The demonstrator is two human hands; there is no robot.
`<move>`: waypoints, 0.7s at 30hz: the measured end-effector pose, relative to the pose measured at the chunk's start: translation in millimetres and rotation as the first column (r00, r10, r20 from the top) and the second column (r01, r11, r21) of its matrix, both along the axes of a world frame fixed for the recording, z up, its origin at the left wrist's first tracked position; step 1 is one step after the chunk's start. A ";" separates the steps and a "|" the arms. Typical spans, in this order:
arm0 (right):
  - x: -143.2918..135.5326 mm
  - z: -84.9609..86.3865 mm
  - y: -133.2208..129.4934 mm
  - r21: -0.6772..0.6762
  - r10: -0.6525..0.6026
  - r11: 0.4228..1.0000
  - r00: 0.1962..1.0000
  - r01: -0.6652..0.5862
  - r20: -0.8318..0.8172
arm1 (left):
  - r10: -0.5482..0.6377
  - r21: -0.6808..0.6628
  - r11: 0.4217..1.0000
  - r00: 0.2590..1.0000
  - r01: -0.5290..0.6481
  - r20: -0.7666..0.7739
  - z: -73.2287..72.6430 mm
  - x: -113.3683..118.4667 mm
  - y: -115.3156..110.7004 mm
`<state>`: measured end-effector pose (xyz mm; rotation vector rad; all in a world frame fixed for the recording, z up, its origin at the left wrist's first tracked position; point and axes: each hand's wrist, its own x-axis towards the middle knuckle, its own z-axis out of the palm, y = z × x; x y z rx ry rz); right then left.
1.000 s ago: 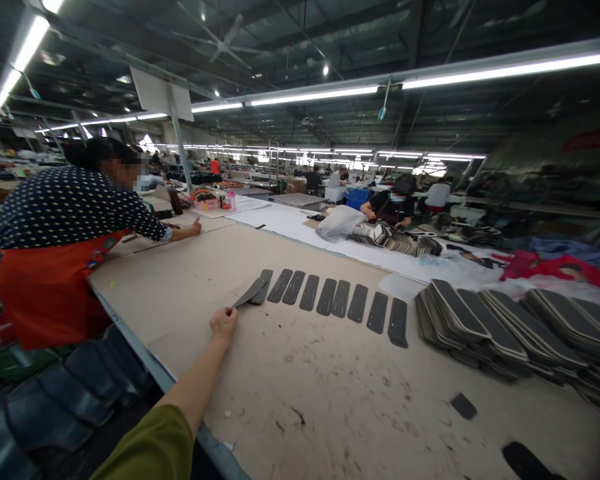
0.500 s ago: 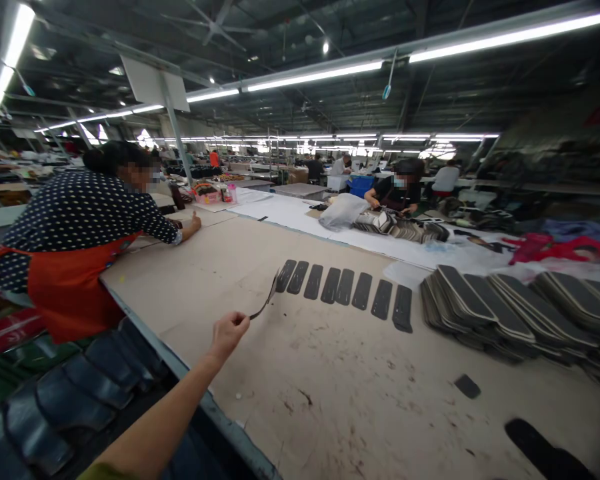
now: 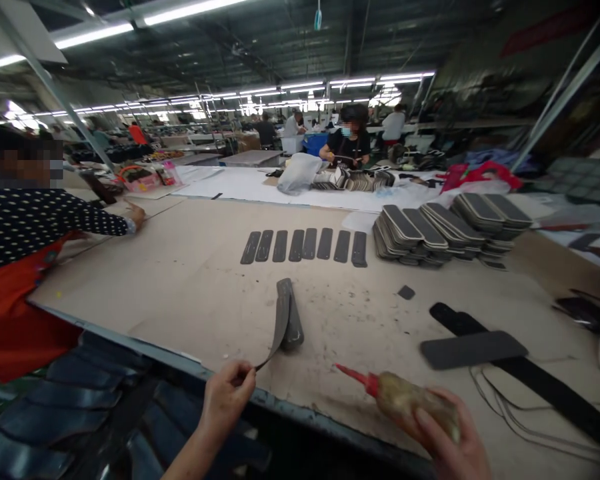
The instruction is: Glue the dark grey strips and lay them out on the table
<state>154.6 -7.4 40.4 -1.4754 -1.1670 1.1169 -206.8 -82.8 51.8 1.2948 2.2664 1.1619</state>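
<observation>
My left hand (image 3: pixel 227 397) pinches the near end of a thin grey strip (image 3: pixel 279 323) between thumb and fingers. Its far end touches or overlaps a second grey piece (image 3: pixel 293 327) with a shiny wet-looking surface; whether the two are joined I cannot tell. At the lower right, my right hand (image 3: pixel 455 433) is wrapped round a murky yellowish glue bottle (image 3: pixel 410 403). The bottle's red nozzle (image 3: pixel 353 375) points left toward the strip, apart from it. Beyond them, several grey strips (image 3: pixel 295 245) lie in a row on the table (image 3: pixel 190 267), some with shiny streaks.
Stacks of pale-edged grey pieces (image 3: pixel 430 230) stand at the right. Nearer lie a loose grey piece (image 3: pixel 473 349), a black strap (image 3: pixel 555 393) and a small dark scrap (image 3: pixel 406 292). One co-worker (image 3: pixel 50 207) leans over the table at left; another (image 3: pixel 350 140) works across it.
The view has turned right and downward. My left hand has drawn the strip back from the row toward the near table edge. My right hand, holding the glue bottle, has come into view.
</observation>
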 end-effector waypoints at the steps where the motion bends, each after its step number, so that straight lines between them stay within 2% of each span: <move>1: -15.3 -0.1 7.8 0.003 0.075 0.997 0.997 -0.075 0.000 | -0.015 -0.004 1.000 1.000 0.015 0.009 0.0 3.7 -0.5; 6: -78.7 -7.0 31.6 0.155 0.136 0.978 0.989 -0.143 0.054 | -0.014 -0.013 1.000 0.999 0.014 0.042 -0.6 10.1 -2.9; 9: -93.6 -19.0 36.7 0.253 0.136 0.950 0.974 -0.180 0.183 | 0.000 -0.031 1.000 0.995 0.003 0.099 0.9 8.3 -4.0; 11: -95.9 -26.6 38.5 0.316 0.133 0.922 0.949 -0.224 0.284 | 0.032 -0.039 0.999 0.975 -0.024 0.219 5.5 2.5 -3.0; 13: -95.0 -32.4 39.4 0.327 0.143 0.909 0.931 -0.258 0.335 | 0.073 -0.025 0.997 0.911 -0.069 0.407 14.1 -8.7 -0.5; 16: -92.0 -38.4 39.4 0.288 0.135 0.927 0.929 -0.241 0.345 | 0.112 0.034 0.984 0.758 -0.174 0.642 32.2 -34.0 3.6; 18: -90.7 -41.5 39.5 0.258 0.121 0.941 0.929 -0.220 0.351 | 0.132 0.064 0.966 0.692 -0.250 0.710 44.2 -52.1 4.1; 21: -89.5 -45.9 39.9 0.203 0.116 0.960 0.933 -0.193 0.342 | 0.153 0.091 0.943 0.658 -0.321 0.737 56.4 -75.5 1.3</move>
